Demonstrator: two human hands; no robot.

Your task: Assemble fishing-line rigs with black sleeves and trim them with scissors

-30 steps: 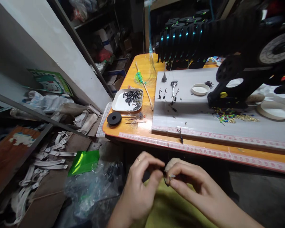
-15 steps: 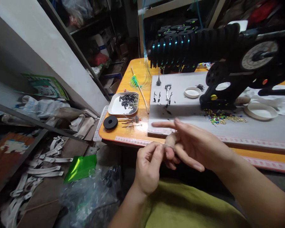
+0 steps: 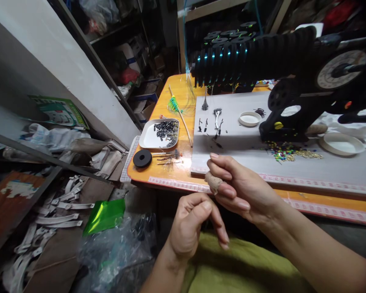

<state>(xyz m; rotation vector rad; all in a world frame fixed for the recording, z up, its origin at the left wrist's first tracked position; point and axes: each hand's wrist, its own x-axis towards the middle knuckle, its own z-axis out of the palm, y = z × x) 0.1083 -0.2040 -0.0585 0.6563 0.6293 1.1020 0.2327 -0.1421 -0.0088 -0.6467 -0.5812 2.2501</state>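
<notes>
My left hand is near the front edge of the table, its thumb pressed against the bent index finger and its other fingers curled; anything in the pinch is too small to make out. Just above and to the right, my right hand has its fingers bent together, with a tan wrap around one finger. Whatever it may grip is hidden. Beyond the hands, small black pieces and a silvery bundle lie on the grey board.
A black machine stands on the board at right, beside colourful beads and white round dishes. On the orange table are a white tray of black pieces, a black spool and a stick with green strands.
My hands have drawn slightly apart. The right hand's outstretched fingers have curled in, while the left hand's lower fingers now reach down to the right. The view has shifted slightly.
</notes>
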